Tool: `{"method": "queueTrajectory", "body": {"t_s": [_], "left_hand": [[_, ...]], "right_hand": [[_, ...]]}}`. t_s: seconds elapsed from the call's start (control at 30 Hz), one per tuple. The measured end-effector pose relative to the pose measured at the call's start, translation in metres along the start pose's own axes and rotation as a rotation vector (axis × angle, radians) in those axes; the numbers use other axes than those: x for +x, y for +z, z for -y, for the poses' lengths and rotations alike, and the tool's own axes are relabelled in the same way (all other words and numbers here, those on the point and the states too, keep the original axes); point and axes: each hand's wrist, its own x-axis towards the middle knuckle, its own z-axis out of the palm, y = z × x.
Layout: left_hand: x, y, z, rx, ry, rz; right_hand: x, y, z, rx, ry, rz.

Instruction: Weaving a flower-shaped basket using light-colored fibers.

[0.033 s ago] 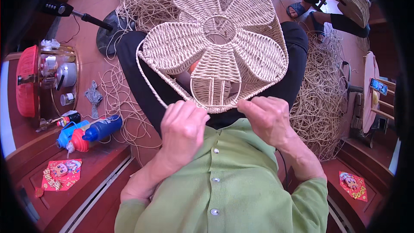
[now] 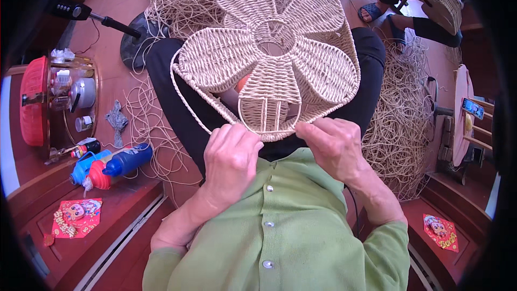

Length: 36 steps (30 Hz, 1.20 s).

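A woven flower-shaped basket of beige twisted cord rests across my lap, its petals spread around a round opening. The near petal ends in a rounded frame with upright strands. My left hand is closed at the near left rim, on a length of cord that loops up the basket's left side. Its fingertips are hidden behind the knuckles. At the near rim, right of the rounded frame, my right hand pinches the basket's edge between thumb and fingers.
Heaps of loose cord lie on the floor to the right and beyond the basket. At left stand a fan base, a rack with a red basin, and a blue bottle. Another person's sandalled foot is at far right.
My left hand and the cord by it have shifted very slightly to the right. My right hand and the basket look the same.
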Motion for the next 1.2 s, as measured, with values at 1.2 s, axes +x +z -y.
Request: {"method": "queueTrajectory", "body": {"t_s": [1.2], "left_hand": [[-0.017, 0.03, 0.03, -0.169, -0.099, -0.117]], "right_hand": [[0.006, 0.054, 0.016, 1.307, 0.452, -0.097]]}}
